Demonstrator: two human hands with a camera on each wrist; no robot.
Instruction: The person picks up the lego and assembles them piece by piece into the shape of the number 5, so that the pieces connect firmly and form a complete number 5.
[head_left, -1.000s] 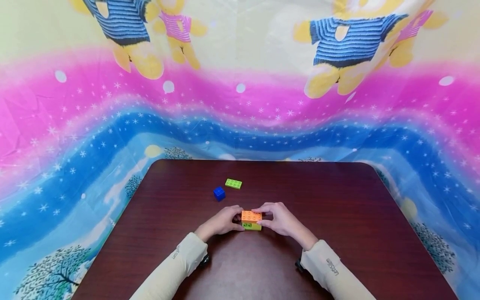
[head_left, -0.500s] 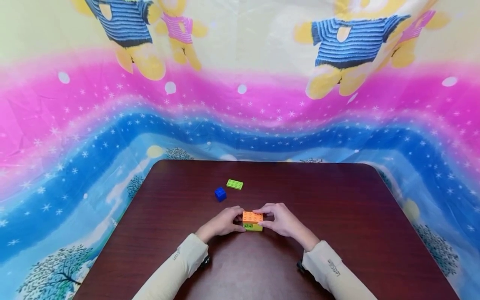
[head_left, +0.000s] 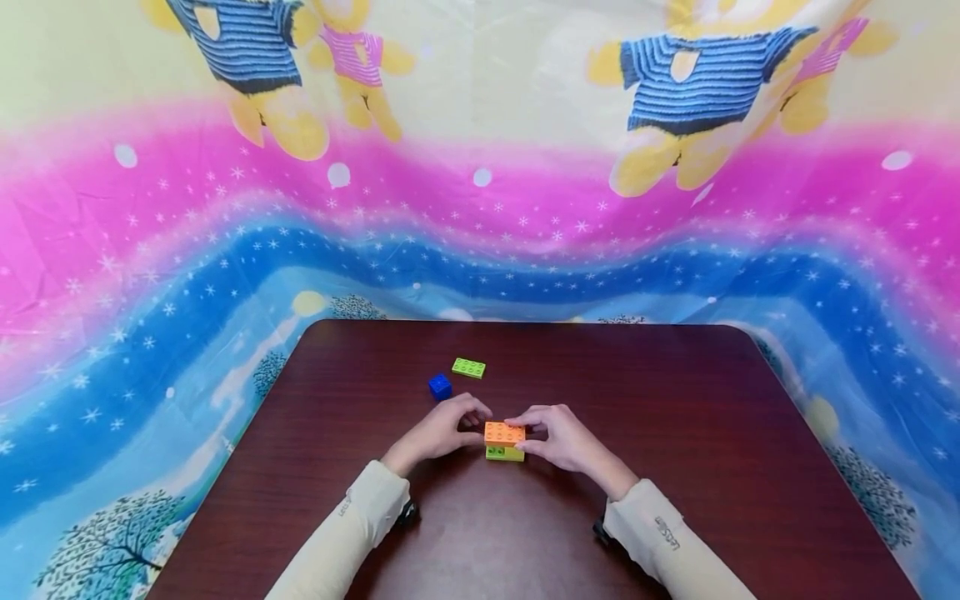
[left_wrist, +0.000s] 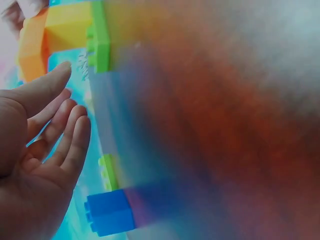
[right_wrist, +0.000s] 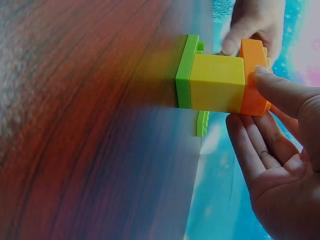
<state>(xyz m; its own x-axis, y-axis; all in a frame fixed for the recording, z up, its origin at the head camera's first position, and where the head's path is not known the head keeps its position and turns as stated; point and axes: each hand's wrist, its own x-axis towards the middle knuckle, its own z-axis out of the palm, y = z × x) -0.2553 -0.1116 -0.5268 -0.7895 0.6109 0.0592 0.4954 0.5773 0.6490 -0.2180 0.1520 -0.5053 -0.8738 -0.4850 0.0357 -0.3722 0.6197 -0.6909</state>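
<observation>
Low at frame centre, on a glossy wood-grain tabletop (head_left: 675,383) backed by bear-print fabric (head_left: 480,108), the right hand (head_left: 562,439) pinches an orange-topped brick stack (head_left: 504,437), the left hand (head_left: 435,432), fingers relaxed, just beside it.

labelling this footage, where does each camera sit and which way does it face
Head: worn on the head, facing forward and down at the table; both sleeves, left hand and right hand show.
Left wrist: worn there, facing the block stack and blue block; left hand, part of right hand show.
Right wrist: worn there, facing the stack; right hand grips its orange block, part of left hand shows behind.
Both wrist views share the stack and the loose green block.
</observation>
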